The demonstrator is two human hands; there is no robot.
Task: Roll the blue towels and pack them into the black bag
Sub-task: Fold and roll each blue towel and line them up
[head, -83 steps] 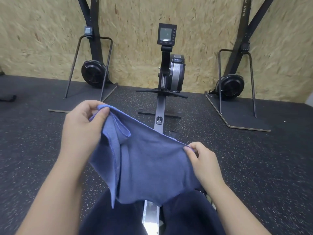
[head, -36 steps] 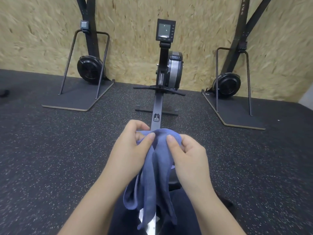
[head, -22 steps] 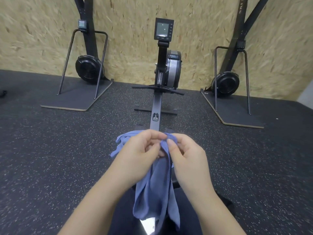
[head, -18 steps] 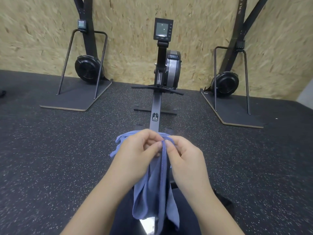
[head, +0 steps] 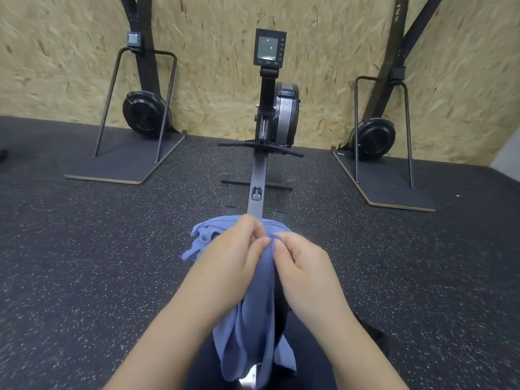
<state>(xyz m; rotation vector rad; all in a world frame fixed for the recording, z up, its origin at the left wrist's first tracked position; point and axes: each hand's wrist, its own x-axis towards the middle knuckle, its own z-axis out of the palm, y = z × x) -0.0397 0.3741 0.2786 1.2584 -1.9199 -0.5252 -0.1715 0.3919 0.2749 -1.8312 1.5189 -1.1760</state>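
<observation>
A blue towel (head: 253, 319) hangs folded lengthwise in front of me, over my lap. My left hand (head: 233, 254) and my right hand (head: 298, 263) meet at its top edge, each pinching the cloth between thumb and fingers. Bunched folds of the towel stick out to the left, behind my left hand. The lower end of the towel drapes down to the rail of the rowing machine. No black bag shows clearly in this view.
I sit on a rowing machine (head: 270, 114) whose rail runs straight ahead to a monitor. Two ski-type machines on flat boards, one on the left (head: 140, 114) and one on the right (head: 377, 136), stand against the chipboard wall. Speckled black rubber floor lies all around.
My hands came together from holding the towel spread wide, folding it in half. Since then they have re-pinched the top edge, and the towel hangs narrower.
</observation>
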